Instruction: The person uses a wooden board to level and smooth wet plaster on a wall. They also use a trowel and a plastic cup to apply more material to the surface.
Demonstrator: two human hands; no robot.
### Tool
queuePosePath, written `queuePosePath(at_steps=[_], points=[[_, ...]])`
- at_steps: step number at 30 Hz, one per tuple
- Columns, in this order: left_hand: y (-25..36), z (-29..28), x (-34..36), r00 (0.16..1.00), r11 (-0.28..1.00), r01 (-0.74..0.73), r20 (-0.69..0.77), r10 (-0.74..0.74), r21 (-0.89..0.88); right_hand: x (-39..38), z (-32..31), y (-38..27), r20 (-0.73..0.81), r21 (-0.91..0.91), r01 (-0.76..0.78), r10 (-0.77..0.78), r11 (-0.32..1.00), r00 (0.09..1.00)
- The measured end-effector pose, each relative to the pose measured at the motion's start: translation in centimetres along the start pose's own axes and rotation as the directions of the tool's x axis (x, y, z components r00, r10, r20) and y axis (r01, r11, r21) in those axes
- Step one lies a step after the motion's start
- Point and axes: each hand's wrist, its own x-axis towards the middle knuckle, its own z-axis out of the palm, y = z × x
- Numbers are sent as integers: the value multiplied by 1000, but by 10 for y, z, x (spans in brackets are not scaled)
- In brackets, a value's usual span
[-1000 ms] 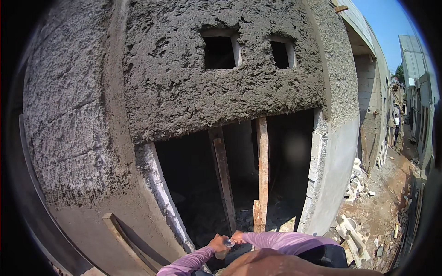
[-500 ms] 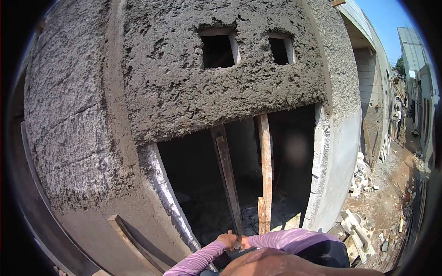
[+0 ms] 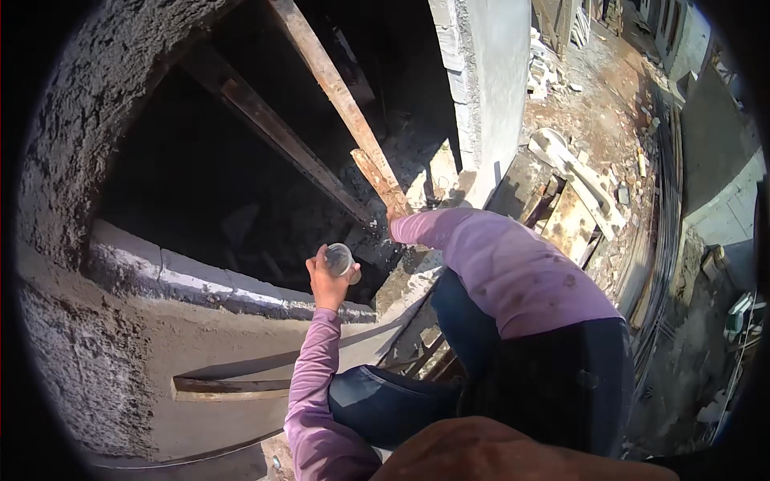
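Note:
My left hand (image 3: 327,280) is raised in front of the dark doorway, fingers wrapped round a small clear plastic cup (image 3: 338,259). The cup's round rim faces up toward me. My right hand (image 3: 394,220) reaches to the foot of a short wooden piece (image 3: 377,181), which stands against a long upright wooden post (image 3: 337,78). Its fingers are mostly hidden behind my wrist and sleeve, so their grip does not show.
A second, darker post (image 3: 289,144) leans in the doorway. Along the white block jamb (image 3: 200,282) runs a rough edge. Below it, a plank (image 3: 233,390) lies against the plastered wall. Rubble and pale broken pieces (image 3: 577,180) cover the ground at right, beside long dark rods (image 3: 662,208).
My view has tilted down toward the ground. My hands, close together before, are now apart: the left holds the cup up, and the right has reached toward the wooden post's foot.

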Motion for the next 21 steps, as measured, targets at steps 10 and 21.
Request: queuePosePath(at_steps=[10, 21], points=[[-81, 51, -27, 965, 991, 129, 233, -117, -37, -88, 68, -53, -586, 517, 248, 127, 820, 800], [-74, 97, -21, 915, 996, 80, 400, -56, -43, -354, 358, 5, 107, 905, -422, 989, -56, 98]])
